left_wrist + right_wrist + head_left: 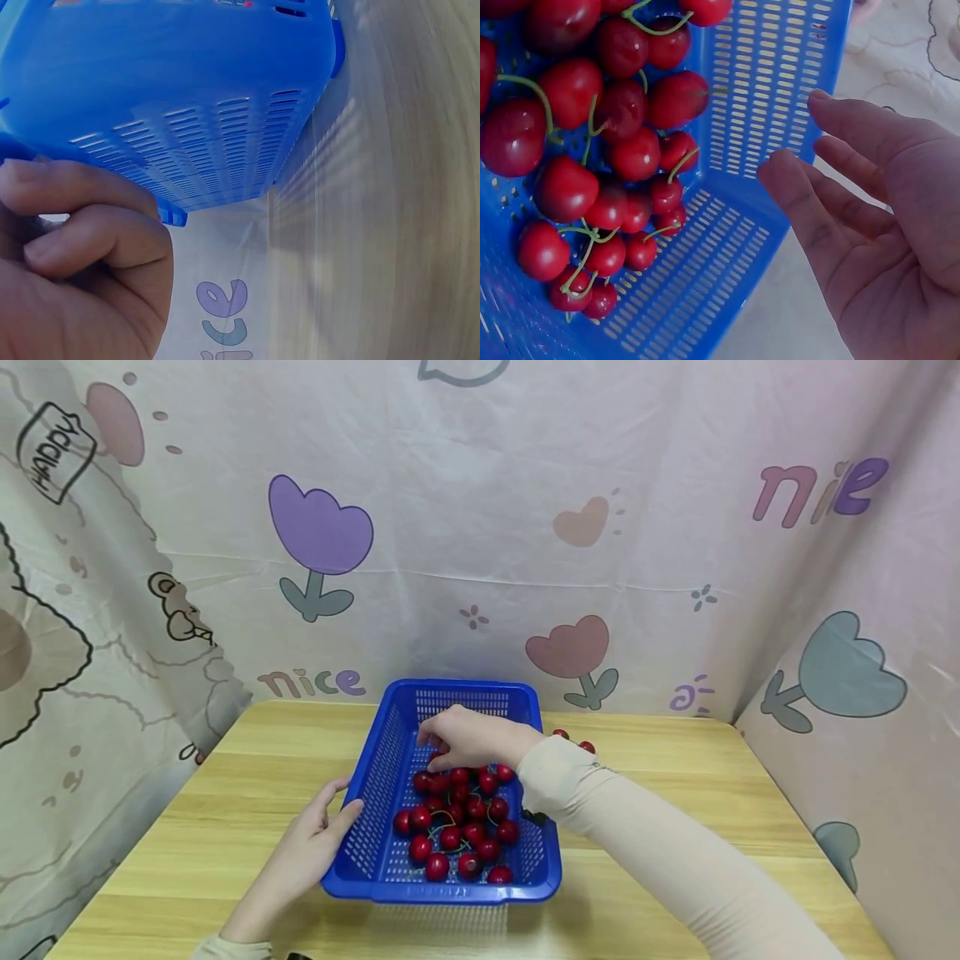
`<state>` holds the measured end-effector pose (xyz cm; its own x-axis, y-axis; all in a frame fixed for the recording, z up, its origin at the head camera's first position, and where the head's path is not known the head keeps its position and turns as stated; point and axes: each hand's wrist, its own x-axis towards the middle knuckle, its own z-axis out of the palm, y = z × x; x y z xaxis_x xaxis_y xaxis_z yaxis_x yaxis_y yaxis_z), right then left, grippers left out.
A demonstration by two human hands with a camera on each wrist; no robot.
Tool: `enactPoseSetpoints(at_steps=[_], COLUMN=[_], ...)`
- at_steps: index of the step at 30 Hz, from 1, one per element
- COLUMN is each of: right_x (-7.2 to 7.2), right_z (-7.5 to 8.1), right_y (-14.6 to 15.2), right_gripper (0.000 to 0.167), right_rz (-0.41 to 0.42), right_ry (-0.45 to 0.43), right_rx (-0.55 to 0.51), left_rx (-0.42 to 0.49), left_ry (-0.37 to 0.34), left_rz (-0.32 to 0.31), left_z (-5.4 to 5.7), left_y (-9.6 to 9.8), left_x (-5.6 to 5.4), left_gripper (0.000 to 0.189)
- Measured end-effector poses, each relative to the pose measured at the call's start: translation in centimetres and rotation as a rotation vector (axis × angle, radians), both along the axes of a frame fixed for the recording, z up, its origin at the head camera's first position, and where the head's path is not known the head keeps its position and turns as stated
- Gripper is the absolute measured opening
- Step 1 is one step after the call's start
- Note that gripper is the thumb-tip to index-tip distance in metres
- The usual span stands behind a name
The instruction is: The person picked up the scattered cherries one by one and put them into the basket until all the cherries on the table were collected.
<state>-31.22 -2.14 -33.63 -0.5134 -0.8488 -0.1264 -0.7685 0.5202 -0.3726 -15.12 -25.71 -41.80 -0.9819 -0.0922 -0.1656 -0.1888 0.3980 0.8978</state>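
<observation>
A blue plastic basket (442, 893) with slotted walls stands on the table, holding several red cherries (474, 834), some with green stems. My left hand (311, 843) grips the basket's left rim, thumb on the edge; in the left wrist view the curled fingers of this left hand (97, 255) are against the basket wall (187, 60). Over the far part of the basket hovers my right hand (468, 735), fingers loosely bent above the cherries. From the right wrist, the right hand (885, 217) shows nothing between its spread fingers and thumb, apart from the cherries (566, 187).
A couple of cherries (587, 747) lie outside the basket on the wooden table (675, 768), just beyond my right sleeve (637, 827), which crosses over the basket's right rim. A printed cloth (465, 527) hangs behind and beside the table.
</observation>
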Motion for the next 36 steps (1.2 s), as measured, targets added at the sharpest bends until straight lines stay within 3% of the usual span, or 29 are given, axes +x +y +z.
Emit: enactPoseSetpoints(at_steps=[9,27,36], right_x=[-0.7,-3.5,-4.8], right_z=[0.6,1.2,0.6], right_y=[1.6,7.7,11.0], right_gripper=[0.028,0.030,0.031], right_rz=[-0.014,-0.157,-0.236], right_ry=[-0.021,0.011,-0.011], right_rx=[-0.063,-0.154,-0.217], left_rx=[-0.027,-0.031,-0.021], left_ry=[-0.003,-0.002,0.004], left_rz=[0.004,-0.004,-0.009], left_z=[-0.2,-0.2,0.0], left_y=[-0.1,-0.1,0.0], left_x=[-0.1,-0.2,-0.2], left_gripper=[0.058,0.059,0.058])
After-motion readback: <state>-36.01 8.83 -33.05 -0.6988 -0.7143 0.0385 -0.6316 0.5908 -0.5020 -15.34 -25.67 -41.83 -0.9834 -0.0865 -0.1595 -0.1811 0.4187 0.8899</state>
